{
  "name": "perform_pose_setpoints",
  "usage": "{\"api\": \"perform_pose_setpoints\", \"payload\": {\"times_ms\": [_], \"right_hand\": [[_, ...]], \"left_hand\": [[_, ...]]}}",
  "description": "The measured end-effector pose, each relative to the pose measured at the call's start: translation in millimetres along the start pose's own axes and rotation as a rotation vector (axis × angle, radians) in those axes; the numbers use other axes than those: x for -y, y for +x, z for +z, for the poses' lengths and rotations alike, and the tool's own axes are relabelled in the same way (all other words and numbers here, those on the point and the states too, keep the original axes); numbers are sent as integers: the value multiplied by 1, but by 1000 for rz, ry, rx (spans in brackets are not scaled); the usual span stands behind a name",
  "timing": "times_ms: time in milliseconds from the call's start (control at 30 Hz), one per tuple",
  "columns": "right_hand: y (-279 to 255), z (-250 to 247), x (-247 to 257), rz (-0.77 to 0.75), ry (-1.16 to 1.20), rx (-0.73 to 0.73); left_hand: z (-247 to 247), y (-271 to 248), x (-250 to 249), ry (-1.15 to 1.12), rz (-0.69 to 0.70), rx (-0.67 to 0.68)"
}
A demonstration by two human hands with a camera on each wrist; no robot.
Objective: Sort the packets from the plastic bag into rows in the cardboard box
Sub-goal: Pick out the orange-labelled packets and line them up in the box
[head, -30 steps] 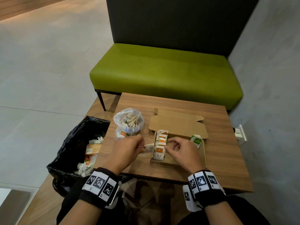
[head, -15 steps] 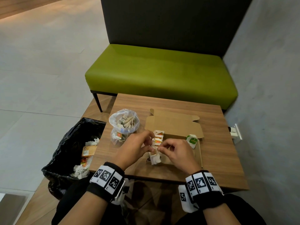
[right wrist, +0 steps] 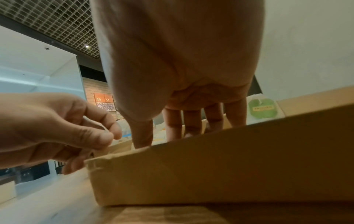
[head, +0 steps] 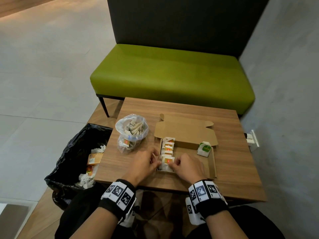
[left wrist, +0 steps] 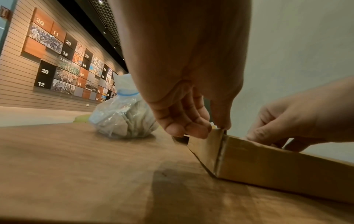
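Note:
An open cardboard box (head: 213, 163) lies on the wooden table, lid folded back. A row of white packets with orange labels (head: 167, 149) runs along its left side. A green-labelled packet (head: 204, 149) leans in its far right corner. The clear plastic bag (head: 132, 133) of packets stands left of the box. My left hand (head: 158, 163) sits at the box's near left corner, thumb and forefinger pinched at the nearest packet (head: 167, 161), other fingers curled outside the wall (left wrist: 206, 151). My right hand (head: 171, 165) reaches into the box and pinches the same packet from the right.
A black bin bag (head: 77, 152) with rubbish stands on the floor left of the table. A green bench (head: 172, 75) is behind the table (head: 233, 178). A white plug (head: 251, 138) sits on the wall at right. The box's middle and right floor (head: 193, 157) is bare cardboard.
Both hands have lowered a packet from above the box down to the near end of the left row. The left hand came across from beside the bag.

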State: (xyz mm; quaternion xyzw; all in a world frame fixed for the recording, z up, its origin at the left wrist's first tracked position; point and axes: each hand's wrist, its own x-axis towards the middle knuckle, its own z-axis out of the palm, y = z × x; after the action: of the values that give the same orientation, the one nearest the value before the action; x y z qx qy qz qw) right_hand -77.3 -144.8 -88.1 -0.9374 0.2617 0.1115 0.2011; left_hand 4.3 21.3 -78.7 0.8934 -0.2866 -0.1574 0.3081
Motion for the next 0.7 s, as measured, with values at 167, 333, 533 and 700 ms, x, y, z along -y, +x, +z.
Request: {"api": "perform_pose_setpoints", "payload": {"times_ms": [167,333,533,700], "right_hand": [[4,5,2,45,89,5],[2,12,4,55,214,20],[8,7,5,93,234,66],[11,7,11,26,38,38]], "left_hand": [[7,-2,0,-20,-47,-16],[10,-7,-1,-63,-100,-52],[14,-11,-4,-82,-184,-46],[13,-14,-11,-48,-188,1]]}}
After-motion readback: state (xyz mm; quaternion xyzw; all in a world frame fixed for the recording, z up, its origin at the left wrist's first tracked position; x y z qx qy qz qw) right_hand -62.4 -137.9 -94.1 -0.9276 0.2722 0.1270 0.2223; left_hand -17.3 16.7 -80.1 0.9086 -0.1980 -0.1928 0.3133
